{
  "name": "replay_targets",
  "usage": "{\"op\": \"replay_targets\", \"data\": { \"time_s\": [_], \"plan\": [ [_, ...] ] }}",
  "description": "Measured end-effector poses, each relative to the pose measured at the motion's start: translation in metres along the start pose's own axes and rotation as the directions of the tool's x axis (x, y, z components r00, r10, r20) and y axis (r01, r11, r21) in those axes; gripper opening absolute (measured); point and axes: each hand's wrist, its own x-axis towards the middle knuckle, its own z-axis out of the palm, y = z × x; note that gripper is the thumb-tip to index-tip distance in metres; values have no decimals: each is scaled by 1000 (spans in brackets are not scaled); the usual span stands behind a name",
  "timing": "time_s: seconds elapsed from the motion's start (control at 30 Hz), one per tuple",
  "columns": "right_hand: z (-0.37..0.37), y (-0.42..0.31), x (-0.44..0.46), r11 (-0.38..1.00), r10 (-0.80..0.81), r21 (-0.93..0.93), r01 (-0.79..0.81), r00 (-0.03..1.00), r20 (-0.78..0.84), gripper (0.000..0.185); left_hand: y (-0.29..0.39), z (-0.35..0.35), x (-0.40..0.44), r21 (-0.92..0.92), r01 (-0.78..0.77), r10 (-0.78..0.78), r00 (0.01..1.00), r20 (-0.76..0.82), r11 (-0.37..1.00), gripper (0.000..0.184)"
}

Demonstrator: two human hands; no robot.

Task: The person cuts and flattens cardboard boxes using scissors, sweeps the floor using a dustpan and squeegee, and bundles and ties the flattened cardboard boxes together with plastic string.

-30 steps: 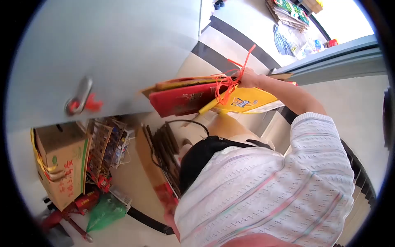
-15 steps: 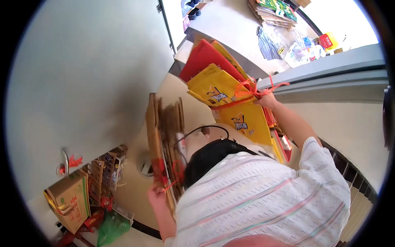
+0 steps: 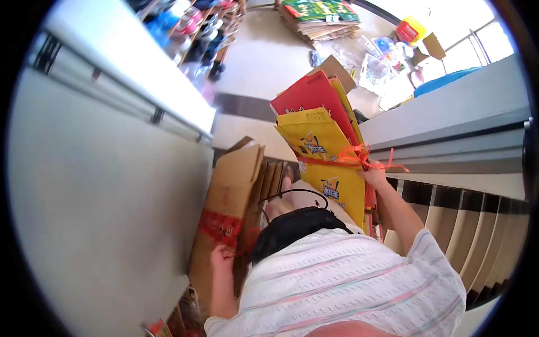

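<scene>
My right hand (image 3: 374, 175) is closed on the red string (image 3: 355, 160) of a bundle of flattened yellow and red cardboard (image 3: 345, 182), which hangs beside my right leg. On the other side, my left hand (image 3: 221, 257) is closed on a thin red string at a bundle of flattened brown cardboard (image 3: 233, 177). Red tape (image 3: 220, 223) crosses that bundle's outer face. The brown bundle stands upright between my left leg and the door. A black waist bag (image 3: 303, 227) sits at my front, its strap looping forward.
A pale grey door (image 3: 106, 185) stands at left, and a grey frame (image 3: 443, 140) at right. Stairs (image 3: 466, 233) lie beyond my right arm. Ahead are a shoe rack (image 3: 205, 42), a stack of flattened cardboard (image 3: 323, 22) and clear plastic containers (image 3: 376, 70).
I have moved forward into the doorway with both bundles. The shoe rack and stairs show more now. The brown bundle has turned its broad face into view; items behind the door have mostly left view.
</scene>
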Motion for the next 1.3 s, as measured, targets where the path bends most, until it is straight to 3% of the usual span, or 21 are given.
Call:
{"op": "replay_targets", "data": {
  "time_s": [0.03,0.13,0.23,0.3,0.4,0.43,0.47,0.53,0.63,0.73,0.8,0.87,0.97,1.03,1.07,1.1,1.13,1.2,1.27,1.3],
  "plan": [
    [0,7,1,987,-80,137,89,994,-73,45,1,20,-3,31,7,-7,1000,-6,999,14],
    [-12,33,12,992,-6,127,15,997,-71,45,-3,45,0,71,25,-23,1000,-19,997,13],
    [-38,13,20,989,5,148,16,990,-143,43,26,73,-8,164,24,-8,995,-97,986,15],
    [-52,-9,18,987,49,156,-29,991,-126,42,50,113,-14,176,-10,20,998,-52,984,16],
    [-44,12,36,986,45,168,-15,983,-177,41,51,177,-15,257,-104,95,994,45,961,21],
    [-40,22,44,979,67,201,-31,982,-174,41,59,197,-7,86,-10,5,998,61,996,22],
    [-44,36,83,970,105,235,-66,982,-155,41,63,251,1,41,30,-32,999,34,999,22],
    [-52,36,97,953,136,292,-85,978,-160,40,74,290,8,-75,92,-91,996,15,993,23],
    [-82,6,113,934,180,337,-121,972,-149,40,82,339,28,-65,135,-131,990,56,989,23],
    [-91,3,143,948,228,254,-191,966,-123,39,82,388,44,-52,98,-99,995,-24,994,23],
    [-87,9,170,969,223,143,-203,964,-146,40,87,416,50,3,112,-112,994,4,994,22],
    [-95,0,193,931,310,240,-277,944,-115,39,95,418,91,69,145,-152,982,113,987,17],
    [-120,-24,234,907,389,220,-360,915,-104,37,99,446,117,509,-196,41,953,299,838,12],
    [-142,-46,265,899,422,192,-394,896,-140,36,112,481,135,402,-14,-83,971,223,916,10],
    [-152,-54,283,898,429,178,-402,889,-160,35,116,510,127,395,-4,-96,968,233,919,9],
    [-144,-43,300,938,333,188,-291,909,-251,37,126,530,124,509,-108,-52,956,290,854,5],
    [-155,-54,314,933,347,192,-304,903,-253,36,135,556,111,603,-216,-7,938,346,768,12],
    [-178,-80,341,920,379,210,-331,887,-264,34,164,594,91,766,-600,53,794,606,229,47],
    [-200,-94,365,930,346,239,-278,881,-323,32,188,619,117,745,-421,-54,853,519,518,48],
    [-220,-106,375,928,352,241,-284,881,-317,33,193,629,126,716,-386,-46,863,503,582,48]
  ]
}}
